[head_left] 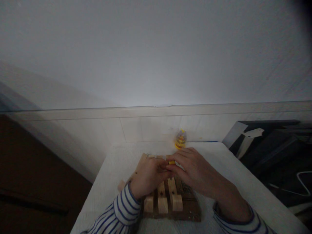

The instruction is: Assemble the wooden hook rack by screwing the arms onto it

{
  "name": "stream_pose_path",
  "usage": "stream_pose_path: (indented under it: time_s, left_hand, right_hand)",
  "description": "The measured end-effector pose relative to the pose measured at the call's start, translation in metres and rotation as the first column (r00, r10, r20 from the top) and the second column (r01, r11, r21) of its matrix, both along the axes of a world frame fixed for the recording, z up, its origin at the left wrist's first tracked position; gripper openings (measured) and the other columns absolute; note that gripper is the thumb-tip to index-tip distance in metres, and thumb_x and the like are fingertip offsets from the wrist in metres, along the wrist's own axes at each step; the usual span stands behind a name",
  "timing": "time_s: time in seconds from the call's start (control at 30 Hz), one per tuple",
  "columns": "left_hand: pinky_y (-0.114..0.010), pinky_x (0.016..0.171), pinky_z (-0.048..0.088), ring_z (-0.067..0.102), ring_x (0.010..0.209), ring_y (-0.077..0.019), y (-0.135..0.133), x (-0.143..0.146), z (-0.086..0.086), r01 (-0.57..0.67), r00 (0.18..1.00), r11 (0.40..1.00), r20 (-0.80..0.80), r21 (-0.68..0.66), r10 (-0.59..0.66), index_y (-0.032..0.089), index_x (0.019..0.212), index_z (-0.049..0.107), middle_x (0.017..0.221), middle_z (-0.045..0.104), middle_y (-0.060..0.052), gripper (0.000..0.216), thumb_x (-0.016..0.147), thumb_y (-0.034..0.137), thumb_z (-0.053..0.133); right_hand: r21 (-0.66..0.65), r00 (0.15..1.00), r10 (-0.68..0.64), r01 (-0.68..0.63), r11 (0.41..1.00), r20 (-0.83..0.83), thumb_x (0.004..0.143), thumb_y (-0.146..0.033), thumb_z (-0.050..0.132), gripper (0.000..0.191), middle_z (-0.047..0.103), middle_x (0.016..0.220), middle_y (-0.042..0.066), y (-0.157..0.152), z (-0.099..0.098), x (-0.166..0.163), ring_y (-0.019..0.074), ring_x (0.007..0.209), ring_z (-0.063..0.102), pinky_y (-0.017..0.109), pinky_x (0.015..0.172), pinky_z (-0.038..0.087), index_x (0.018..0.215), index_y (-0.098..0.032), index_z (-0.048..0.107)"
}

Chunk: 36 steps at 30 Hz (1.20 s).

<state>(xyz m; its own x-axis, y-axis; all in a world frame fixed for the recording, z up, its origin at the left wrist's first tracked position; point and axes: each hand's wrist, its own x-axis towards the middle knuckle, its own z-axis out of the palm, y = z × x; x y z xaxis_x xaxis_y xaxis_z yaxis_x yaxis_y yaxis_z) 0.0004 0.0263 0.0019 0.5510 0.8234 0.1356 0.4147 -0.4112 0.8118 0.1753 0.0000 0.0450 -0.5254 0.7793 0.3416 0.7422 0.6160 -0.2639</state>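
My right hand (pixel 188 164) comes in from the right, with thumb and fingers pinched on a small yellow piece (pixel 172 162), whose exact kind I cannot make out. My left hand (pixel 151 174) meets it from the left, its fingers closed near the same piece; what they hold is hidden. Below both hands is a dark wooden board (pixel 176 215) bearing several pale wooden strips, each with a rounded block (pixel 162 205) at its near end. Another light wooden strip (pixel 136 172) with dark holes slants past the left wrist.
The white-covered table (pixel 102 191) stands against a pale wall. At its back edge is a clear-and-yellow container (pixel 180 139). Dark panels and a pale bracket (pixel 248 138) lean at the right. Dark brown furniture (pixel 36 175) is at the left.
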Motion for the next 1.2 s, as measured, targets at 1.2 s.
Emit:
stream_pose_path:
  time_s: [1.2]
  left_hand:
    - [-0.023,0.068,0.044,0.06,0.072,-0.0152,-0.0003,0.0018,0.0057,0.023,1.0,1.0,-0.019,-0.003,-0.023,0.012,0.075,0.069,0.076,0.069,-0.004,0.013,0.083,0.02,0.063]
  right_hand:
    - [0.029,1.0,-0.002,0.001,1.0,0.013,0.089,-0.016,0.055,0.017,0.072,0.092,0.009,-0.0014,-0.0012,0.0028,0.0246,0.09,0.065,0.043,0.083,0.048,0.101,-0.015,0.066]
